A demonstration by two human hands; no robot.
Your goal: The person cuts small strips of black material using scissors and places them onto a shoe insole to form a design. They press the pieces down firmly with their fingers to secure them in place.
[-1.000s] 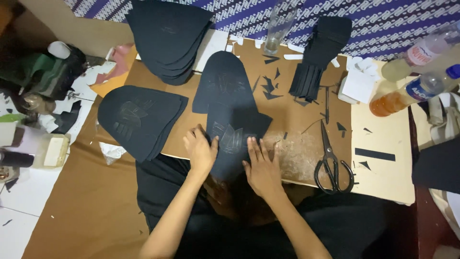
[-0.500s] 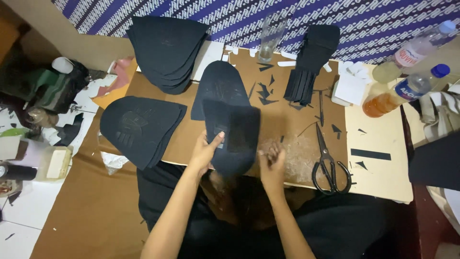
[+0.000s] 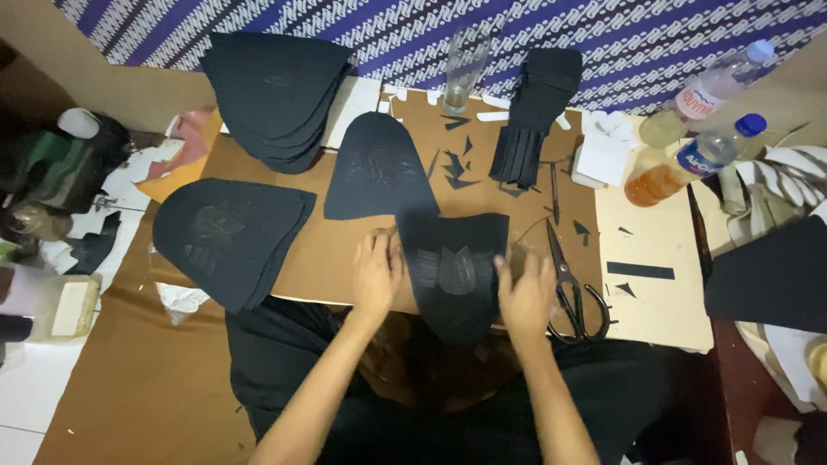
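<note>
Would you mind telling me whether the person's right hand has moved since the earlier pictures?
Yes. The right hand has slid outward to the right edge of the black fabric piece, nearer the black-handled scissors.

2 bottles [image 3: 689, 159], 1 glass [image 3: 465, 65], 1 pair of scissors [image 3: 573, 288], 2 hands [image 3: 377, 274].

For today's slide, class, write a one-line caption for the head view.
Left hand and right hand flank a dark cut piece on the brown board, scissors alongside.
</note>
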